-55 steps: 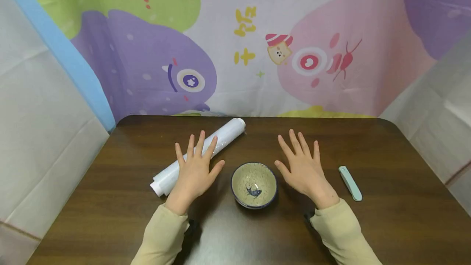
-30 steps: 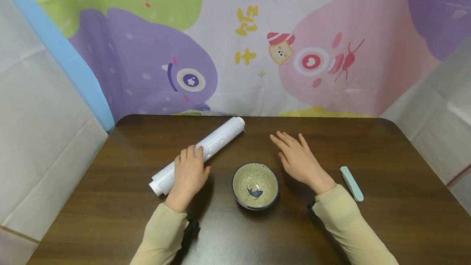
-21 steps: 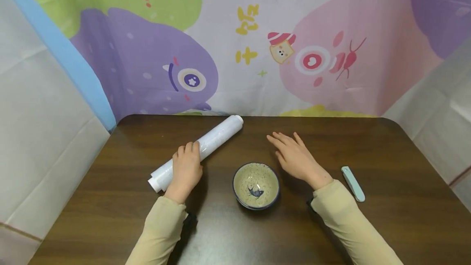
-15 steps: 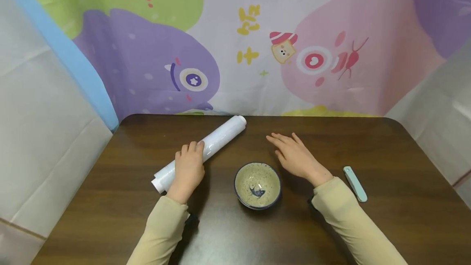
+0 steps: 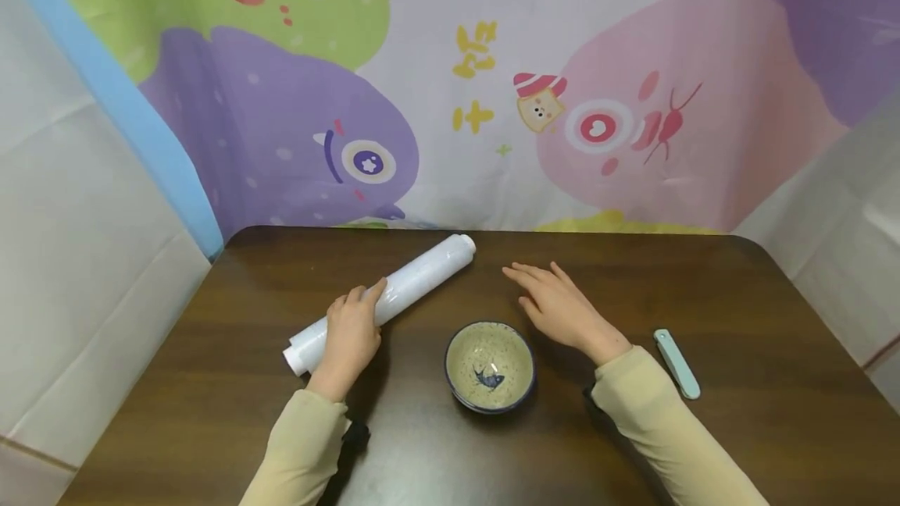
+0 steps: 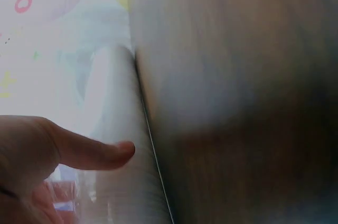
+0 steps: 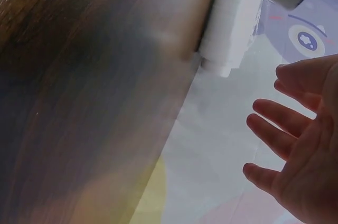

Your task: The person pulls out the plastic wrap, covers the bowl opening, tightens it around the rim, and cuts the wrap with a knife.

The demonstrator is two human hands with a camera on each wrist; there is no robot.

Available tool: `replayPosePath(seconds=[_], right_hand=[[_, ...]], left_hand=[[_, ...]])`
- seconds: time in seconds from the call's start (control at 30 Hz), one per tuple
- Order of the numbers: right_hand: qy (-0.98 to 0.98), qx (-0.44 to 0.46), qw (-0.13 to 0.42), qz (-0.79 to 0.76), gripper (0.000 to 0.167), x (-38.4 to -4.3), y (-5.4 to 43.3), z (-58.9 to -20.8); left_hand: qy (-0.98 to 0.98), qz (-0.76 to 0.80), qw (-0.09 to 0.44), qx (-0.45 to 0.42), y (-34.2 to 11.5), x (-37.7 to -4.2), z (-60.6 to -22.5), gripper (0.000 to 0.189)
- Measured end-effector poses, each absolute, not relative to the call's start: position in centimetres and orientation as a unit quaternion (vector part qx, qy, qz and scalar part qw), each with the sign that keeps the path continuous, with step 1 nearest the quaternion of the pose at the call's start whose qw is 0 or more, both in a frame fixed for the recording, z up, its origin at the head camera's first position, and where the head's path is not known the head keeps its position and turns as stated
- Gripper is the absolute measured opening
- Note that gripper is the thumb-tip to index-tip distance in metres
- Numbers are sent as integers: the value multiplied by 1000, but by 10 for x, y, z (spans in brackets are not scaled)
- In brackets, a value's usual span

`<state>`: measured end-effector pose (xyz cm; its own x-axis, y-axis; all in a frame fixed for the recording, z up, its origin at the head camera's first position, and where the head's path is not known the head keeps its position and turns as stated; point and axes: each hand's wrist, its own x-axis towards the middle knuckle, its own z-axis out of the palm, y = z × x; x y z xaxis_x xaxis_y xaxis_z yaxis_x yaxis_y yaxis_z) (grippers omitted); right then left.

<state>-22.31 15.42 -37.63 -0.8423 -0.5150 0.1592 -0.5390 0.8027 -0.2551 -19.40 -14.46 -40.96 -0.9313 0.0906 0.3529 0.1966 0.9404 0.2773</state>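
From my distance I see the left hand (image 5: pixel 350 340), thumb and fingers curved around the white, cylindrical roll of plastic film (image 5: pixel 422 279). Right of these fingers stands the beige, round ceramic bowl (image 5: pixel 490 365) (blue at the rim). The right hand (image 5: pixel 562 311) has fingers slightly apart, holding nothing. Further right of them lies a mint-green, slim, plastic-looking tool (image 5: pixel 677 364). I judge: step is grasping the roll; next calls for firmer hold.

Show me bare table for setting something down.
Bare patches: right of the pale green tool, to the table edge; left of the white roll; on the near side of the bowl, between the sleeves. Crowded: the middle, the left hand on the roll, the right hand by the bowl.
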Motion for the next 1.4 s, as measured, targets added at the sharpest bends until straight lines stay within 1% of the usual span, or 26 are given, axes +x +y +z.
replayPosePath(seconds=[0.33, 0.63, 0.73, 0.83, 0.97, 1.13, 1.2, 1.4], right_hand=[[-939, 302, 68, 149, 48, -223, 158, -376], [-933, 309, 111, 145, 56, -224, 159, -380], [-937, 304, 110, 136, 62, -225, 158, -381], [-944, 290, 94, 130, 64, -226, 158, -383], [-952, 262, 79, 135, 57, -225, 159, -387], [-955, 244, 76, 150, 37, -220, 160, -388], [-956, 239, 75, 150, 31, -218, 162, -389], [-961, 220, 76, 148, 27, -215, 167, -388]], left_hand=[[-956, -218, 89, -174, -124, -195, -404, 72], [-948, -209, 74, -228, -114, -201, -402, 73], [-945, -211, 60, -242, -112, -202, -402, 73], [-939, -219, 45, -260, -110, -204, -402, 73], [-931, -222, 40, -288, -108, -207, -403, 71], [-924, -215, 37, -314, -108, -209, -405, 70], [-924, -213, 30, -317, -108, -210, -405, 70], [-921, -211, 26, -326, -103, -216, -403, 69]])
